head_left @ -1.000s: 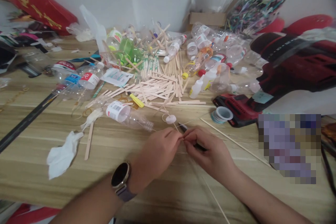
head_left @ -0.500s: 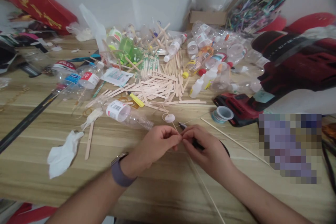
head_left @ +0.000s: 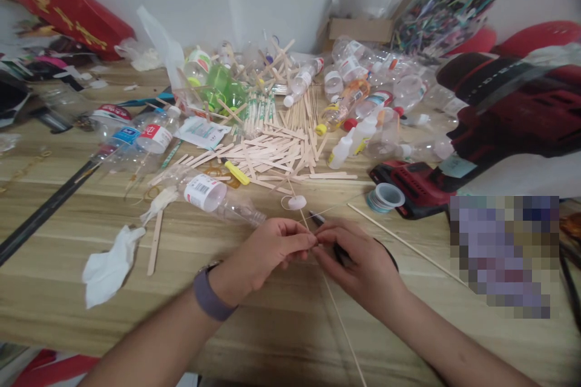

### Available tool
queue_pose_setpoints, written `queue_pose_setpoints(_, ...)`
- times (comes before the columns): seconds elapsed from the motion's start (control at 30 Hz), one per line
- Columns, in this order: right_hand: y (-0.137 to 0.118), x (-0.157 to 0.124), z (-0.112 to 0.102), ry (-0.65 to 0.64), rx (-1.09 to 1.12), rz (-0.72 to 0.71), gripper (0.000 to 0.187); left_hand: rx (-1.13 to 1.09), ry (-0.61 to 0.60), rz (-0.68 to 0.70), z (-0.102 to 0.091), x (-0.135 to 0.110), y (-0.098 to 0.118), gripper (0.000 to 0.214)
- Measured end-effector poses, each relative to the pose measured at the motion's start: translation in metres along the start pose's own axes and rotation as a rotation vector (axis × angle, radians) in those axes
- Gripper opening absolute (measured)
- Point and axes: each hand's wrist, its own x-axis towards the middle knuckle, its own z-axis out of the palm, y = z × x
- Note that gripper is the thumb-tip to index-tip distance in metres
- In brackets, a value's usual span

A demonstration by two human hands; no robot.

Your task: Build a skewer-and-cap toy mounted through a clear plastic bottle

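Note:
My left hand (head_left: 265, 254) and my right hand (head_left: 358, 263) meet fingertip to fingertip over the wooden table (head_left: 254, 326). Both pinch a thin wooden skewer (head_left: 338, 317) that runs from a white bottle cap (head_left: 296, 202) back toward me. The cap sits at the skewer's far end, just beyond my fingers. A dark pen-like tool (head_left: 318, 217) lies under or in my right hand; I cannot tell which. A watch strap circles my left wrist.
A pile of craft sticks (head_left: 272, 154) and several plastic bottles (head_left: 204, 193) lie beyond my hands. A red power tool (head_left: 476, 127) and a tape roll (head_left: 385, 196) sit at right, a crumpled tissue (head_left: 109, 269) at left, another skewer (head_left: 403, 242) at right.
My left wrist has rolled, turning the watch face out of view. Both hands shifted slightly toward me, still pinched on the skewer. The cap stays at its end.

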Motion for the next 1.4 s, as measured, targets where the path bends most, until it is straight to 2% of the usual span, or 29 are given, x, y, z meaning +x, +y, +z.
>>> queue_pose_setpoints(0.1,-0.001,0.001,0.0,-0.025,-0.011,-0.02,0.014,0.013,0.027,0.004,0.001,0.0,0.0,0.025)
queue_pose_setpoints(0.23,-0.002,0.003,-0.004,-0.069,0.009,0.029,0.02,0.034,0.034,0.0,0.001,0.0,-0.002,0.023)
queue_pose_setpoints(0.5,0.002,0.004,-0.012,0.083,0.042,0.117,0.016,0.031,0.057,-0.006,0.001,0.002,-0.002,0.025)
queue_pose_setpoints(0.63,-0.001,0.004,-0.012,-0.026,0.029,0.118,0.014,0.038,0.034,0.011,0.0,0.001,-0.002,0.024)
queue_pose_setpoints(0.77,-0.002,0.004,-0.01,-0.122,0.07,0.108,0.02,0.045,0.024,0.01,0.001,-0.001,-0.001,0.021)
queue_pose_setpoints(0.87,0.0,0.005,-0.01,-0.094,0.211,0.16,0.02,0.03,0.019,0.014,0.002,-0.003,0.001,0.022)
queue_pose_setpoints(0.93,0.004,0.007,-0.011,-0.048,0.379,0.256,0.021,0.023,0.054,0.041,0.003,-0.004,0.002,0.022)
queue_pose_setpoints(1.03,0.008,0.01,-0.01,0.032,0.774,0.501,0.024,0.051,0.135,0.086,0.003,-0.004,0.003,0.023)
queue_pose_setpoints(1.1,0.01,0.011,-0.008,0.054,1.063,0.647,0.025,0.092,0.135,0.098,0.004,-0.005,0.003,0.021)
queue_pose_setpoints(1.17,0.009,0.012,-0.006,0.032,1.272,0.723,0.026,0.16,0.107,0.113,0.005,-0.005,0.002,0.017)
queue_pose_setpoints(1.3,0.007,0.011,-0.001,-0.017,1.419,0.734,0.026,0.378,0.09,0.161,0.006,-0.006,0.004,0.017)
queue_pose_setpoints(1.4,0.007,0.008,0.003,-0.035,1.352,0.672,0.025,0.463,0.096,0.179,0.004,-0.006,0.004,0.018)
